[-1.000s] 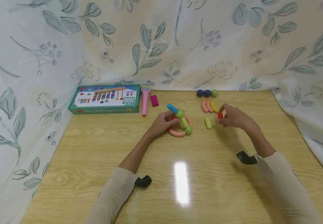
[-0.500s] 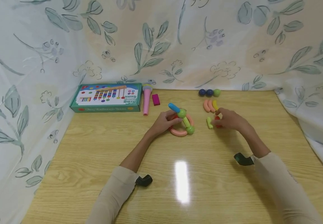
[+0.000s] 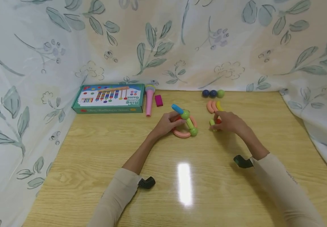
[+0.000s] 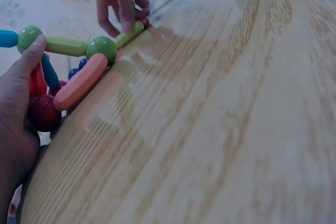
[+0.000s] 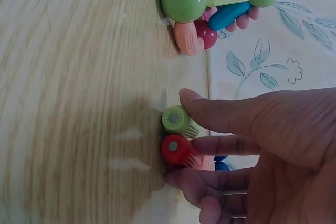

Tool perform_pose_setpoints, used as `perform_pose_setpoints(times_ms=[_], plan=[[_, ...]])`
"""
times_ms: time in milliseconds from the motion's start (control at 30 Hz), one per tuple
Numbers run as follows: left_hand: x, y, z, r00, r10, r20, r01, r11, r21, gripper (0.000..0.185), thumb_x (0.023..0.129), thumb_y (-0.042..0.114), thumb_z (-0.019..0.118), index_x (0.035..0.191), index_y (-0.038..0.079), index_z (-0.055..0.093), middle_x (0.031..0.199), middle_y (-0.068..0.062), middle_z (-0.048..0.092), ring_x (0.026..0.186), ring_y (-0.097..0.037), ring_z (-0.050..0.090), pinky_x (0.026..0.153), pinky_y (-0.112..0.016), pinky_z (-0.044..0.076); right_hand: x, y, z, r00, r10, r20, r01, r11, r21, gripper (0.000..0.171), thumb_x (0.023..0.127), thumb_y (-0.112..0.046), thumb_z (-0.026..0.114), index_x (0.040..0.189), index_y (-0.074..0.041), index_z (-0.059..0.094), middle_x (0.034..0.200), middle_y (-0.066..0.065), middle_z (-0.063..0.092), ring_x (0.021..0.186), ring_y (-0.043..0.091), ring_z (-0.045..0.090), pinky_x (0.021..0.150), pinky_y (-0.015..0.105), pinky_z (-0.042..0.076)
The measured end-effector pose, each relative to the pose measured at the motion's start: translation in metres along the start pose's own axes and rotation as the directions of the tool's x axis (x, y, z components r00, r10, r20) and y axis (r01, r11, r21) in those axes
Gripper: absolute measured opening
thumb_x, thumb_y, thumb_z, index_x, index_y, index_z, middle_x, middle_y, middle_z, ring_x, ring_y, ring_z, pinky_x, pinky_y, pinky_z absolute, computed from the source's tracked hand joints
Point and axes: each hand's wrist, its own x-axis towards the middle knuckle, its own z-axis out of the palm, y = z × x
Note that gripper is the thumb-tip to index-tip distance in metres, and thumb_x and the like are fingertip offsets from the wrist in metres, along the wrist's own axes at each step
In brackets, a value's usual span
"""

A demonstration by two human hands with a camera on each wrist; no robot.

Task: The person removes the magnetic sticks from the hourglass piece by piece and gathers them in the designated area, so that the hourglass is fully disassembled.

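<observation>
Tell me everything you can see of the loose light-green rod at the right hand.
The light-green rod is short and looks like plastic, with ribbing on its side and a grey, metal-looking disc set in the end facing the right wrist camera. It appears to lie flat on the wood-grained table, alongside the red rod. The right hand has its thumb against it. Whether the two rods touch is unclear.

Game box (image 3: 108,99): flat on table (image 3: 95,148), beyond and left of left hand (image 3: 164,125). Pink microphone (image 3: 149,102): beyond hand, just beside box. Magenta block (image 3: 159,100): directly beyond hand. Floral cloth (image 3: 166,41): farther beyond.
</observation>
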Motion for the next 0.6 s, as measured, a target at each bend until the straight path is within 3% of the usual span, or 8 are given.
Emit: perform_pose_setpoints(times_ms=[100,200,367,433,500,600], plan=[[-0.0005,0.0,0.0004,1.0,-0.002,-0.002,0.002,1.0,0.001,0.044,0.1,0.015,0.071,0.143,0.009,0.063,0.136,-0.013,0.071,0.096,-0.007,0.061,0.085,-0.017,0.05,-0.0006,-0.0017,-0.0003,1.0,-0.016,0.02,0.016,1.0,0.001,0.038,0.096,-0.034,0.076,0.115,-0.004,0.061,0.083,0.005,0.049,0.078,0.025,0.05,0.066,0.034,0.034],[-0.0011,0.0,-0.0003,1.0,-0.009,0.001,0.009,1.0,0.013,0.045,0.1,0.016,0.071,0.143,0.009,0.063,0.137,-0.011,0.071,0.1,-0.005,0.061,0.088,-0.017,0.05,-0.0007,-0.0037,-0.0002,0.999,-0.014,0.044,0.014,1.0,-0.014,0.043,0.099,-0.034,0.072,0.126,-0.004,0.056,0.084,0.008,0.05,0.079,0.027,0.051,0.069,0.038,0.039],[0.0,-0.0018,-0.0012,1.0,0.002,0.003,-0.002,1.0,0.018,0.045,0.1,0.018,0.071,0.144,0.01,0.063,0.131,-0.011,0.073,0.087,-0.008,0.061,0.078,-0.019,0.049,0.0019,-0.0061,0.0004,0.999,-0.043,0.032,0.044,0.997,-0.062,0.047,0.102,-0.035,0.068,0.14,-0.012,0.055,0.115,0.023,0.066,0.094,0.036,0.06,0.085,0.057,0.05],[0.0004,-0.003,-0.0014,1.0,0.008,0.004,-0.008,1.0,0.024,0.044,0.1,0.018,0.071,0.144,0.011,0.063,0.128,-0.011,0.073,0.083,-0.009,0.059,0.075,-0.02,0.048,0.0036,-0.0068,0.001,0.998,-0.058,0.026,0.06,0.996,-0.068,0.042,0.101,-0.034,0.069,0.136,-0.014,0.06,0.129,0.025,0.065,0.099,0.039,0.061,0.089,0.061,0.05],[-0.0002,-0.0033,-0.001,1.0,0.009,0.004,-0.009,1.0,0.026,0.044,0.1,0.018,0.071,0.143,0.01,0.064,0.128,-0.011,0.073,0.084,-0.009,0.059,0.075,-0.019,0.048,0.0049,-0.0066,0.0017,0.997,-0.066,0.032,0.068,0.995,-0.067,0.038,0.1,-0.033,0.07,0.131,-0.013,0.064,0.133,0.025,0.064,0.099,0.039,0.06,0.089,0.061,0.05],[0.0004,-0.0016,-0.0012,1.0,0.009,0.005,-0.009,1.0,0.02,0.044,0.1,0.018,0.071,0.143,0.01,0.064,0.129,-0.012,0.073,0.089,-0.007,0.06,0.078,-0.018,0.048,0.005,-0.0073,-0.0009,0.998,-0.06,0.037,0.062,0.996,-0.065,0.035,0.099,-0.032,0.071,0.127,-0.012,0.066,0.122,0.021,0.067,0.095,0.036,0.059,0.086,0.057,0.051]])
